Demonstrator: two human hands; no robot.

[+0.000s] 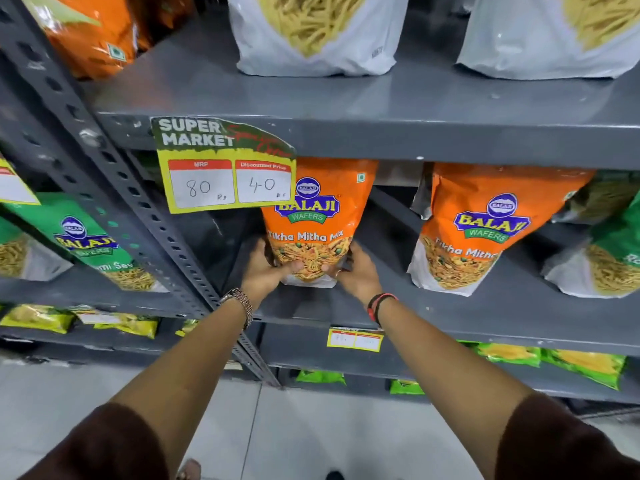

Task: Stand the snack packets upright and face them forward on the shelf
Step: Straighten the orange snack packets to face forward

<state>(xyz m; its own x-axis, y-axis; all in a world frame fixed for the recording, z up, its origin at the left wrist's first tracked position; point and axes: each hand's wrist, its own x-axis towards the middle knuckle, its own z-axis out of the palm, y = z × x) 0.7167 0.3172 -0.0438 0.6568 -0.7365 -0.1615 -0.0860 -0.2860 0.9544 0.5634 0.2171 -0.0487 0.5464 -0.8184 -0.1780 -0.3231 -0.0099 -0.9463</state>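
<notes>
Head view: forearms reach in, left hand [265,268] and right hand [353,271] closed on lower corners of orange packet [317,220], upright, front out, on middle shelf [467,320]; risk: base-only grip may let top-heavy pouch slump or snag price tag [225,168].

Both arms outstretched — left grip [268,268], right grip [353,271] closed.

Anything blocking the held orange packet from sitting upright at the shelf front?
Nothing visible. Left hand and right hand already grip the orange packet at its base. The shelf around it is bare; the second orange packet stands apart to the right.
</notes>
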